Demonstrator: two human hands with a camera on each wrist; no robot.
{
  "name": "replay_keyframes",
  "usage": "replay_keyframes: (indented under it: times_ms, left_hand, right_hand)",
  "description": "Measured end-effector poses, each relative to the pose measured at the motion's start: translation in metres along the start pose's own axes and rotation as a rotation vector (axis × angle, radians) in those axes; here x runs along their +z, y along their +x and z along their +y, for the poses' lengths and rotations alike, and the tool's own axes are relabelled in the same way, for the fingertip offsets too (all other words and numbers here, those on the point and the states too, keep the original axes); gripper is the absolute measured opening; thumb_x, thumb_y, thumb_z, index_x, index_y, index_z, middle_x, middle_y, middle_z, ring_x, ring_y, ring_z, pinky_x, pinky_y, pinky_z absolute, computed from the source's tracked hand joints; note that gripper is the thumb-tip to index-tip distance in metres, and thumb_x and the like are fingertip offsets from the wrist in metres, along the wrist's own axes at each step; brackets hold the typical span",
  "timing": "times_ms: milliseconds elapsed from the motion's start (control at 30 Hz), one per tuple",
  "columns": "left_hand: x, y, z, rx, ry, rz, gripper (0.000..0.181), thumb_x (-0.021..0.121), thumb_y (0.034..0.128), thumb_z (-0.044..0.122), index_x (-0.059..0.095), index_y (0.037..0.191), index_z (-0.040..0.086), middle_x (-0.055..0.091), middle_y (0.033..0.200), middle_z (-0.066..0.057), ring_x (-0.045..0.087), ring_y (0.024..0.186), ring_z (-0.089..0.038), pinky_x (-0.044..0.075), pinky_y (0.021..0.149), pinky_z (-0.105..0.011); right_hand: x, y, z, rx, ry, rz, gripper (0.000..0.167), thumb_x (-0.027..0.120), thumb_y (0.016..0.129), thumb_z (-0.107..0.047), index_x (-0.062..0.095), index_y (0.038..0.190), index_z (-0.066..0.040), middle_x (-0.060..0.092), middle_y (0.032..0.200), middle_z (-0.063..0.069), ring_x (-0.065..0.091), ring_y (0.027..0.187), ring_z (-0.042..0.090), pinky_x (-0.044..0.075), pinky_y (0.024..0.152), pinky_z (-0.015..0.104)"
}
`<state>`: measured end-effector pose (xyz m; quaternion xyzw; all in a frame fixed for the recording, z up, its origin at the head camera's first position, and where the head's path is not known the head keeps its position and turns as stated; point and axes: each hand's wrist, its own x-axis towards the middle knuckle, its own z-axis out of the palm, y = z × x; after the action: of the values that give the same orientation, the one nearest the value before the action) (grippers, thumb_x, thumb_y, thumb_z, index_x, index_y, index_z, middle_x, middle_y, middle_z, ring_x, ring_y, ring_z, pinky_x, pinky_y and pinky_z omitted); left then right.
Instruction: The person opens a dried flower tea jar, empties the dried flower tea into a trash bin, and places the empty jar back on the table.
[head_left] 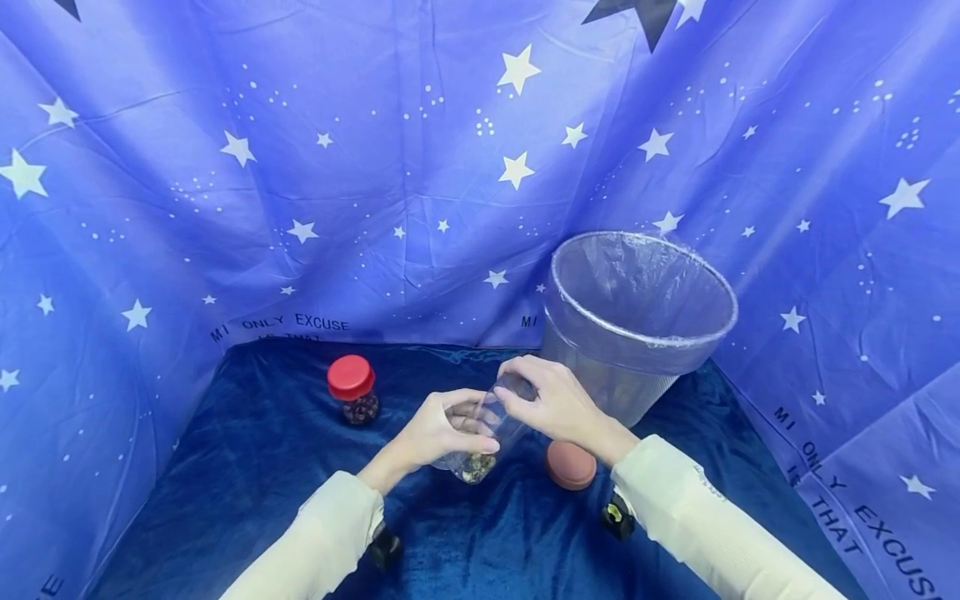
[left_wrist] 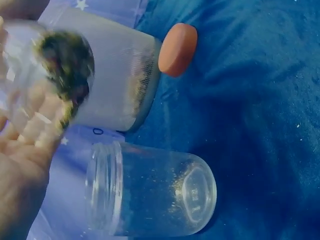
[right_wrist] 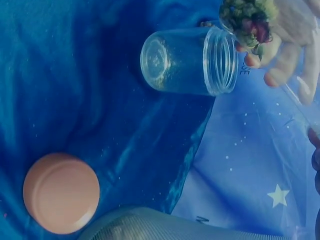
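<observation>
In the head view, a clear jar [head_left: 504, 425] slants between both hands, with dried greenish flowers [head_left: 476, 469] gathered at its low end. Reddish bits show among those flowers [right_wrist: 250, 22] in the right wrist view. My left hand [head_left: 450, 429] grips the jar's side, thumb in front and fingers seen behind through the clear wall. Around its upper end, my right hand [head_left: 551, 400] curls its fingers. A second clear jar [left_wrist: 155, 190], lidless and with only small crumbs at its base, stands on the cloth below the hands. Beside my right wrist lies a pinkish-orange lid [head_left: 572, 465].
A jar with a red lid [head_left: 351, 379] and dark contents stands back left. At the back right, a translucent bin [head_left: 626, 358] lined with a clear bag rises high. Dark blue cloth [head_left: 247, 500] covers the table, and starry blue curtains [head_left: 390, 167] enclose it.
</observation>
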<state>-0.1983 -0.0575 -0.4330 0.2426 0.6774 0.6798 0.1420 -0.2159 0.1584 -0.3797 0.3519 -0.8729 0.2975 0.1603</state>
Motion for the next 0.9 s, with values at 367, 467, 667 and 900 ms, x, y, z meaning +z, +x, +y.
replay_keyframes:
  times_ms: [367,467,667,900]
  left_hand:
    - [0.011,0.007,0.018,0.155,0.486,0.316,0.066,0.084,0.077,0.031,0.057,0.136,0.016,0.07,0.114,-0.003,0.07,0.098,-0.021,0.058,0.081,-0.034]
    - [0.011,0.011,0.016,0.192,0.625,0.372,0.071,0.086,0.074,0.036,0.057,0.136,0.016,0.069,0.119,-0.001,0.069,0.103,-0.017,0.057,0.086,-0.038]
    - [0.011,0.018,0.007,0.261,0.748,0.447,0.072,0.086,0.073,0.041,0.058,0.137,0.02,0.068,0.127,0.0,0.065,0.115,-0.019,0.054,0.093,-0.042]
    - [0.004,0.019,0.005,0.338,0.781,0.458,0.072,0.089,0.068,0.037,0.063,0.132,0.018,0.071,0.122,-0.003,0.07,0.106,-0.021,0.057,0.087,-0.043]
  right_hand:
    - [-0.017,0.021,-0.004,0.24,-0.079,-0.071,0.037,0.05,0.099,-0.049,0.063,0.123,-0.024,0.069,0.108,-0.001,0.066,0.09,0.016,0.053,0.078,0.038]
    - [-0.016,0.025,-0.006,0.362,-0.108,-0.085,0.05,0.043,0.098,-0.061,0.063,0.122,-0.023,0.071,0.105,-0.001,0.066,0.093,0.018,0.052,0.08,0.042]
    - [-0.015,0.028,-0.009,0.571,-0.013,-0.153,0.07,0.04,0.093,-0.071,0.057,0.128,-0.013,0.07,0.096,0.006,0.066,0.074,0.019,0.053,0.075,0.039]
    - [-0.016,0.029,-0.004,0.589,0.179,-0.208,0.068,0.052,0.092,-0.064,0.053,0.136,-0.013,0.064,0.084,0.006,0.059,0.052,0.019,0.052,0.058,0.032]
